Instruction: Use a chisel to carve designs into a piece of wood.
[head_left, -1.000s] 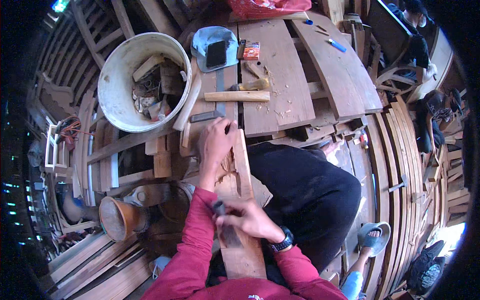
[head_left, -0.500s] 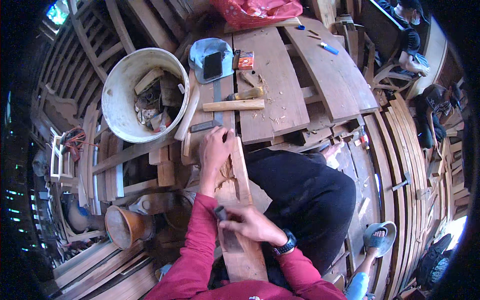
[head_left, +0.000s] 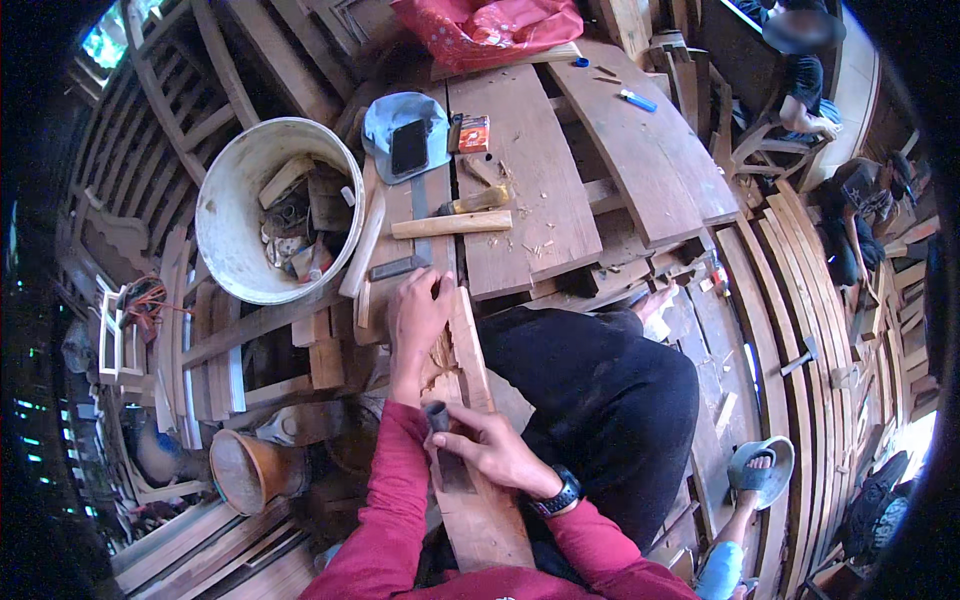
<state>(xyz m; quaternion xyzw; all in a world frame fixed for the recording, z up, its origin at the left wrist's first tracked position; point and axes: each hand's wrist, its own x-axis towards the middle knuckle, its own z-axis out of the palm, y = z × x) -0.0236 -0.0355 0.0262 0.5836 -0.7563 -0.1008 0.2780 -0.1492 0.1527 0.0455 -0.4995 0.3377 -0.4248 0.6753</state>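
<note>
A long carved wooden piece [head_left: 490, 535] lies lengthwise in front of me, with a hollowed, rough-edged stretch near its far end. My left hand [head_left: 420, 320] is closed over that far end, its fingertips beside a dark metal block [head_left: 397, 267] on the bench. Nearer to me, my right hand [head_left: 490, 448], a dark watch on its wrist, grips a dark sheet curled into a tube at its top [head_left: 435, 412]; it looks like sandpaper. The sheet's lower part rests against the wood, and my fingers partly hide it.
On the bench lie a wooden mallet handle [head_left: 452, 223], a yellow-handled tool [head_left: 482, 198] and a blue cap [head_left: 385, 120] with a phone [head_left: 409, 147] on it. A white bucket [head_left: 215, 215] of scraps stands left. Two people work at right; a sandalled foot [head_left: 757, 474] is lower right.
My right hand has shifted slightly up along the wood with the dark sheet. My left hand keeps its hold at the far end. The whole view has moved a little.
</note>
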